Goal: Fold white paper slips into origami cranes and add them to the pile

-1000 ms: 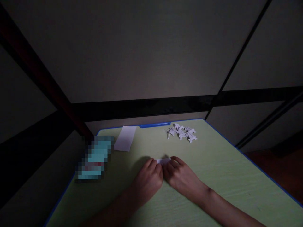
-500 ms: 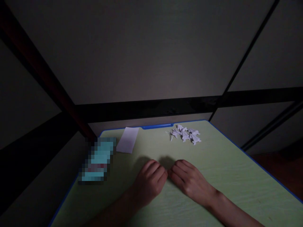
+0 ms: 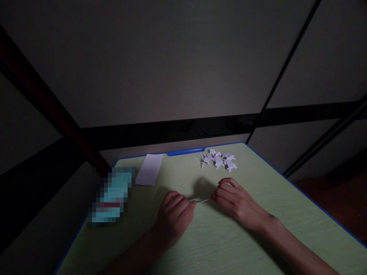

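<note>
A thin white piece of paper (image 3: 202,201), seen almost edge-on, spans the gap between my hands just over the table. My left hand (image 3: 175,215) is closed, thumb and forefinger pinching the left end. My right hand (image 3: 233,200) has its fingers curled in a pinch at the other end; its fingertips are partly hidden. Most of the paper's shape is covered by my fingers. Beyond my right hand lie several small folded white paper figures (image 3: 218,159) in a cluster, pointed at one end.
A flat white paper sheet (image 3: 149,170) lies at the back left of the pale green table (image 3: 218,244), which has a blue edge. Left of it is a blurred-out turquoise object (image 3: 113,193). Thin white strips (image 3: 202,163) lie beside the paper figures. A panelled wall (image 3: 172,68) stands behind.
My hands have moved apart, showing the white paper between them. My right hand has risen slightly. The view has shifted a little, so the table items appear further left.
</note>
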A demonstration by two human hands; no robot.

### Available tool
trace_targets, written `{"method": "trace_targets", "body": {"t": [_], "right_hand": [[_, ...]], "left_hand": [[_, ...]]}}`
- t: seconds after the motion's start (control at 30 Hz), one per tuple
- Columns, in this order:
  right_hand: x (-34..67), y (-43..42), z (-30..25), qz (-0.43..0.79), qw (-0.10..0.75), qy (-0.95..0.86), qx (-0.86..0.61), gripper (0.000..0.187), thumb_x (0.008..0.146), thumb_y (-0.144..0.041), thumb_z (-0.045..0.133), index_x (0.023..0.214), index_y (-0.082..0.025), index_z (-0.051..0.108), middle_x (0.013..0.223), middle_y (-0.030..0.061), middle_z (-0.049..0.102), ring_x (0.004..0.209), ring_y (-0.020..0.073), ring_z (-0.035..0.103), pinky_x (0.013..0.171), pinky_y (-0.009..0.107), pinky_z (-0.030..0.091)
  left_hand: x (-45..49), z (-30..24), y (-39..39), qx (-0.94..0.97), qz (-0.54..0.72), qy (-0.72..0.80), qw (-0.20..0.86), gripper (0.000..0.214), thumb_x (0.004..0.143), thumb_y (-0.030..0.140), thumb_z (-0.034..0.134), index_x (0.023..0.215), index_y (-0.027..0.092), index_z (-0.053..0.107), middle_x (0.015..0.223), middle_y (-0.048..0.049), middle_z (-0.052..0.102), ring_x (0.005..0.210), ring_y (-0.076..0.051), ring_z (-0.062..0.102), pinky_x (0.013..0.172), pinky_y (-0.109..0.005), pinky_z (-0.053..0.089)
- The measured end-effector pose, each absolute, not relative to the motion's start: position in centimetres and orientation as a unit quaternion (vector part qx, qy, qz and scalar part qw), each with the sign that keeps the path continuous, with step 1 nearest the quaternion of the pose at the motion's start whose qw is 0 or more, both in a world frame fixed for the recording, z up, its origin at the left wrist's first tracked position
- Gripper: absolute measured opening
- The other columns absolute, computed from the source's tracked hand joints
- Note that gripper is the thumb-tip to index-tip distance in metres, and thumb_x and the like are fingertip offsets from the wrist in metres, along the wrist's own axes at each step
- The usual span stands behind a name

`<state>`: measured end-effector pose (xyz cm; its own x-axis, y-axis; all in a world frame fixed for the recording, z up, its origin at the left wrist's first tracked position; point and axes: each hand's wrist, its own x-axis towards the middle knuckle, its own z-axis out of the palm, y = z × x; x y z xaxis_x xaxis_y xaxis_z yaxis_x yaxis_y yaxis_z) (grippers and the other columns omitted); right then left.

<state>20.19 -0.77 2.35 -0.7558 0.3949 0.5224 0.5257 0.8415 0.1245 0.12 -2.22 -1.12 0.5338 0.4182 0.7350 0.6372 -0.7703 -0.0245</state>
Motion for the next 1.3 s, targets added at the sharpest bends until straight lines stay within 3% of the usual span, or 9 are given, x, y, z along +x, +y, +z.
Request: {"method": "trace_targets", "body": {"t": [0.23, 0.4, 0.5, 0.57, 0.87, 1.3], "right_hand": [[21.2, -0.1, 1.9, -0.051, 0.282, -0.909, -0.303, 0.025, 0.086, -0.016, 0.034, 0.076, -0.011, 0.056, 0.065, 0.0046, 0.053, 0.066, 0.0147, 0.042, 0.067, 0.030, 0.035], [20.5, -0.5, 1.3, -0.041, 0.261, -0.921, -0.286, 0.025, 0.085, -0.016, 0.036, 0.068, -0.013, 0.055, 0.063, 0.0033, 0.051, 0.065, 0.0140, 0.042, 0.069, 0.030, 0.034], [20.0, -0.9, 1.2, -0.051, 0.252, -0.926, -0.275, 0.025, 0.085, -0.015, 0.036, 0.069, -0.012, 0.055, 0.063, 0.0029, 0.050, 0.065, 0.0137, 0.041, 0.070, 0.030, 0.034], [19.7, -1.1, 1.3, -0.056, 0.255, -0.928, -0.264, 0.025, 0.086, -0.015, 0.036, 0.073, -0.012, 0.057, 0.062, 0.0026, 0.050, 0.065, 0.0136, 0.041, 0.069, 0.030, 0.034], [17.9, -2.4, 1.3, -0.061, 0.286, -0.928, -0.229, 0.032, 0.087, -0.014, 0.028, 0.069, -0.012, 0.055, 0.059, 0.0034, 0.050, 0.062, 0.0145, 0.039, 0.069, 0.031, 0.035], [20.3, -1.2, 1.7, -0.072, 0.282, -0.931, -0.221, 0.025, 0.078, -0.006, 0.030, 0.071, -0.014, 0.053, 0.060, 0.0028, 0.051, 0.064, 0.0144, 0.042, 0.080, 0.038, 0.033]], "left_hand": [[-0.4, -0.7, -2.3, -0.798, -0.457, -0.380, 0.103, 0.015, 0.074, 0.006, 0.044, 0.071, 0.015, 0.055, 0.060, -0.0005, 0.057, 0.059, -0.012, 0.050, 0.061, -0.027, 0.040], [0.4, -0.7, -2.4, -0.822, -0.442, -0.358, 0.043, 0.015, 0.071, 0.014, 0.051, 0.085, 0.013, 0.056, 0.076, -0.0056, 0.060, 0.074, -0.017, 0.052, 0.072, -0.032, 0.041], [0.6, -0.8, -2.4, -0.834, -0.425, -0.351, 0.009, 0.009, 0.075, 0.013, 0.048, 0.076, 0.015, 0.057, 0.068, -0.0024, 0.059, 0.068, -0.014, 0.052, 0.071, -0.031, 0.040], [0.6, -0.8, -2.5, -0.833, -0.432, -0.346, -0.001, 0.017, 0.077, 0.010, 0.044, 0.067, 0.015, 0.057, 0.062, -0.0009, 0.058, 0.064, -0.012, 0.051, 0.068, -0.030, 0.039], [1.5, -0.5, -3.6, -0.832, -0.446, -0.331, 0.010, 0.021, 0.077, 0.008, 0.042, 0.060, 0.015, 0.053, 0.058, -0.0009, 0.058, 0.061, -0.012, 0.051, 0.065, -0.029, 0.039], [0.8, 0.2, -4.3, -0.804, -0.484, -0.340, 0.064, 0.017, 0.075, 0.006, 0.043, 0.066, 0.018, 0.052, 0.056, 0.0031, 0.059, 0.065, -0.013, 0.057, 0.075, -0.034, 0.033]]}}
